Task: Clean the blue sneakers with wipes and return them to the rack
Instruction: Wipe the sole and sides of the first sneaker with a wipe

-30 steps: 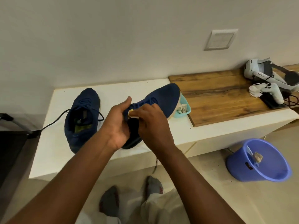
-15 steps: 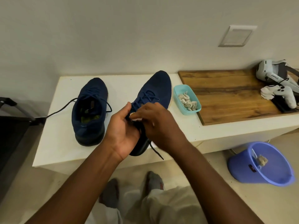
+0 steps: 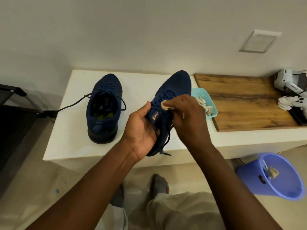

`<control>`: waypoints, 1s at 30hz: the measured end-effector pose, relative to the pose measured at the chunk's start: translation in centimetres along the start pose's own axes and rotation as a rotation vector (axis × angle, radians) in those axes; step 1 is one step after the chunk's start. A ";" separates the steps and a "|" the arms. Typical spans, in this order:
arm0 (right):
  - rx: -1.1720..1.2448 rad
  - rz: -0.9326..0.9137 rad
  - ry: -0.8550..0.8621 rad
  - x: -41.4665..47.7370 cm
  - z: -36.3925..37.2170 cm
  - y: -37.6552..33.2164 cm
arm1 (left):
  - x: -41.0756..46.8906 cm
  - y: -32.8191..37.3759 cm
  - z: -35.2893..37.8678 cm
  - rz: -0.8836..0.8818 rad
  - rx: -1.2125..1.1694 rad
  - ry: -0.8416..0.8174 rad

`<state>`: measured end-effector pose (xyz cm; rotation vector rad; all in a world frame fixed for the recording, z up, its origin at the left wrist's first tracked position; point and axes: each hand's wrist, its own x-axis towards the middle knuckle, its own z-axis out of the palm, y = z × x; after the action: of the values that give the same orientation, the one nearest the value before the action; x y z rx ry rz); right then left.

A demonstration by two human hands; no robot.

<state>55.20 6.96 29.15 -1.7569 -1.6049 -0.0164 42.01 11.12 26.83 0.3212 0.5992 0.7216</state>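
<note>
**Head view: wipe on the laces, sneaker held toe-away**

I have the blue sneaker (image 3: 174, 87) with its long axis running away from me. The toe points at the wall and the heel comes back toward my body, over the near edge of the bench (image 3: 69, 130). My left hand (image 3: 141, 128) takes it from the left at the heel end. That grip is closed round the shoe, thumb up on the collar beside the tongue label and fingers curled underneath. I can't tell whether the sole also rests on the bench, because my hand hides it.

My right hand (image 3: 189, 117) comes over from the right, above the lacing. Its grip is a tight pinch on a small folded wipe (image 3: 167, 106), pressed onto the laces just ahead of the tongue. The toe lies straight beyond the wipe along the shoe's axis, and my right hand is the nearer one to it. I judge the next stroke should run forward that way while the left hand steadies the heel.

The other sneaker (image 3: 103, 107) stands on the bench well to the left, toe also to the wall. The teal tray (image 3: 201, 92) of wipes sits just beside the held shoe on the right.
</note>
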 end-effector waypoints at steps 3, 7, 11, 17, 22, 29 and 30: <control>-0.015 -0.079 -0.073 -0.7 0.4 -1.6 | -0.3 -0.4 -0.2 -0.016 -0.012 -0.007; -0.042 -0.220 -0.316 -1.7 0.3 -3.1 | -0.3 0.1 -0.6 -0.062 -0.041 -0.038; -0.146 -0.038 -0.094 0.0 0.1 0.0 | -0.2 -0.4 -0.4 -0.030 -0.039 -0.045; -0.093 -0.197 -0.289 -2.6 0.5 -3.6 | -0.4 0.3 -0.8 -0.063 -0.067 -0.076; -0.209 -0.022 -0.126 -0.6 0.6 -1.0 | -0.4 -0.3 -0.3 -0.037 -0.100 -0.091; -0.215 -0.073 -0.192 -2.1 0.8 -3.4 | -0.8 0.9 -0.1 -0.064 -0.154 -0.174; -0.209 -0.028 -0.142 -1.6 0.7 -2.9 | -0.7 0.7 0.0 -0.060 -0.153 -0.172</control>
<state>52.06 5.77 29.38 -1.9310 -1.7841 -0.0774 41.23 11.10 27.51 0.2199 0.3871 0.6702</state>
